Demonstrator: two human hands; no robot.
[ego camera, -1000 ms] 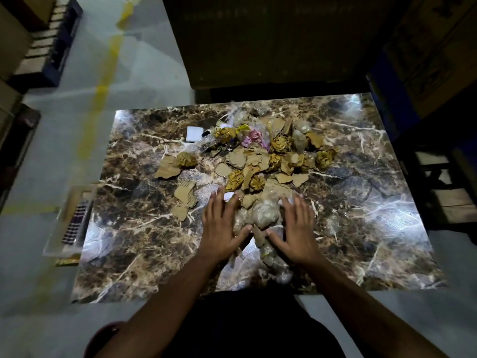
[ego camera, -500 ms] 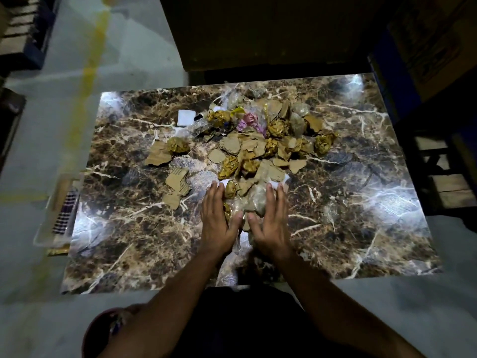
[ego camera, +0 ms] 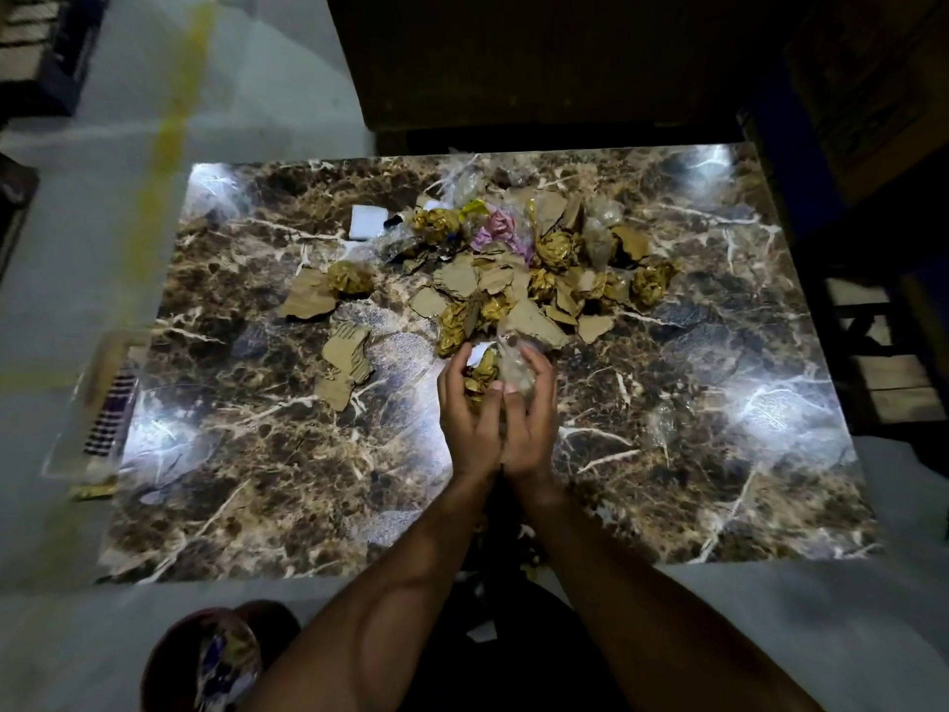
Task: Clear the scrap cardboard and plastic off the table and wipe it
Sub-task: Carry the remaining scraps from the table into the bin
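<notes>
Dim storeroom, grey floor; marble-pattern table (ego camera: 267,485) under glare. Scrap heap (ego camera: 513,280) at table's far centre: torn cardboard, gold crumpled wrappers, clear plastic. Left hand (ego camera: 464,403) and right hand (ego camera: 531,408) side by side, fingers curled, cupping gold wad and clear plastic bundle (ego camera: 500,372) at heap's near edge; likely scooping handful for removal. Stray cardboard pieces (ego camera: 344,362) lie left, ungathered. Wiping not begun.

Two bare forearms without sleeves, left hand (ego camera: 468,411) and right hand (ego camera: 529,409) ungloved, no rings visible
</notes>
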